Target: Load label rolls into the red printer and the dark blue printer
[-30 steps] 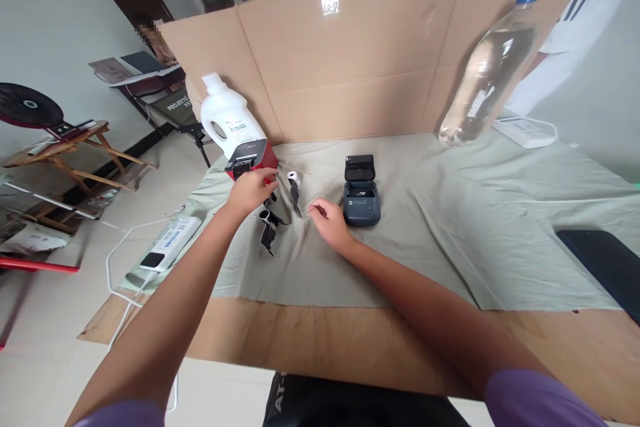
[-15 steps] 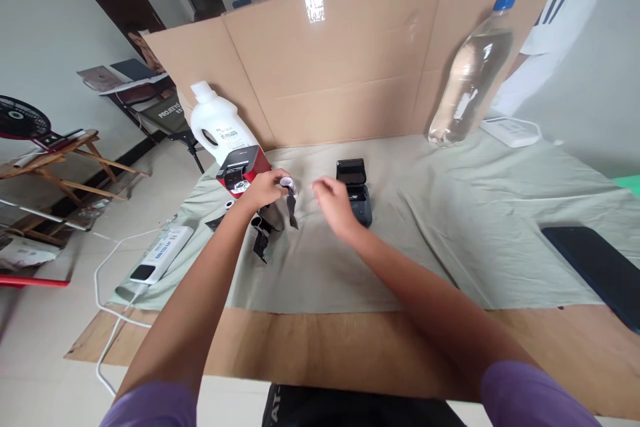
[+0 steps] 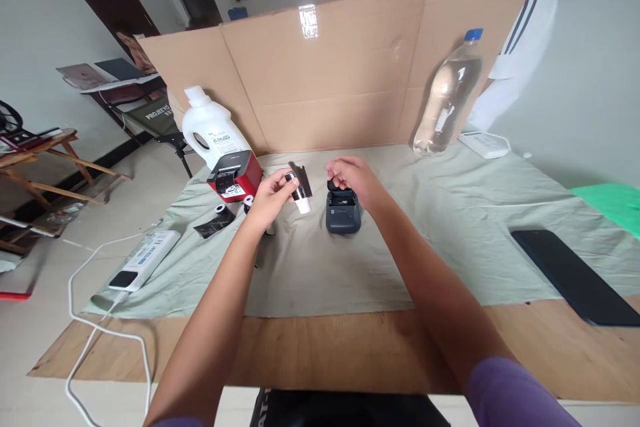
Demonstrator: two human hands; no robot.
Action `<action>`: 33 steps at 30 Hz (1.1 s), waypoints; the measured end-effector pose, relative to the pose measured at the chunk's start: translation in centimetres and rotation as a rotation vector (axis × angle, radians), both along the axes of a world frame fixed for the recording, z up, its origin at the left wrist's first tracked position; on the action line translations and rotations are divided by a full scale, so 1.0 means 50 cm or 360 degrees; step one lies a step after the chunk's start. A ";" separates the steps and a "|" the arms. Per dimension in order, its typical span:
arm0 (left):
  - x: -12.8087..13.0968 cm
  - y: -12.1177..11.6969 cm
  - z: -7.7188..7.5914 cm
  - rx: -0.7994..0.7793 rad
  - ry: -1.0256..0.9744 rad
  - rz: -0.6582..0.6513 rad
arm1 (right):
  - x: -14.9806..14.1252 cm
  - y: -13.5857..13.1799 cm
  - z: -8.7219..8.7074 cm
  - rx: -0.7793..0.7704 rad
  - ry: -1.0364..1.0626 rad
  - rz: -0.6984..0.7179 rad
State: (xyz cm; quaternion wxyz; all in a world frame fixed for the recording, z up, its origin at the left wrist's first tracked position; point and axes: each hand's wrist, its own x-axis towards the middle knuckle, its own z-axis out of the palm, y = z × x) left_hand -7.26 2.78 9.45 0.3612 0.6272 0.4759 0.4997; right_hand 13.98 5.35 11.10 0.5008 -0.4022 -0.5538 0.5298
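Between the fingers of my left hand (image 3: 274, 199) is a small roll of black film (image 3: 299, 191) with a white core end, its loose dark strip sticking up. To the right of the roll, my right hand (image 3: 353, 177) is closed, its fingers curled above the small dark printer (image 3: 343, 213). The printer's lid is raised and partly hidden behind that hand; whether the fingertips touch the lid or pinch something small, I cannot make out. Another black film roll (image 3: 219, 213) lies on the cloth to the left, and more rolls are partly covered by my left hand and forearm.
A red and black printer (image 3: 239, 177) stands before a white jug (image 3: 213, 123) at the back left. Cardboard (image 3: 325, 93) rises behind. A water bottle (image 3: 450, 97) leans at the back right. A phone (image 3: 575, 273) lies right, a white power strip (image 3: 147, 260) left.
My left hand has lifted and turned the film roll, moving it slightly right. My right hand has moved up and right, over the dark printer's lid. The camera view has shifted a little.
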 end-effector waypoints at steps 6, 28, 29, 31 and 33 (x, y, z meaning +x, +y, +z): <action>0.021 -0.006 -0.027 -0.0098 -0.0005 -0.0102 | 0.009 0.005 -0.011 -0.0110 -0.0135 0.0223; 0.051 -0.030 -0.136 -0.0294 -0.0740 0.0192 | -0.029 -0.010 -0.055 0.0056 -0.0702 0.0538; 0.057 -0.031 -0.143 -0.0330 -0.0773 0.0190 | -0.024 -0.008 -0.050 0.0031 -0.0696 0.0457; 0.069 -0.034 -0.154 -0.0413 -0.0805 0.0133 | -0.009 -0.004 -0.037 -0.0054 -0.0696 0.0322; 0.081 -0.038 -0.164 -0.0458 -0.0816 0.0071 | 0.007 0.000 -0.024 -0.0161 -0.0710 0.0260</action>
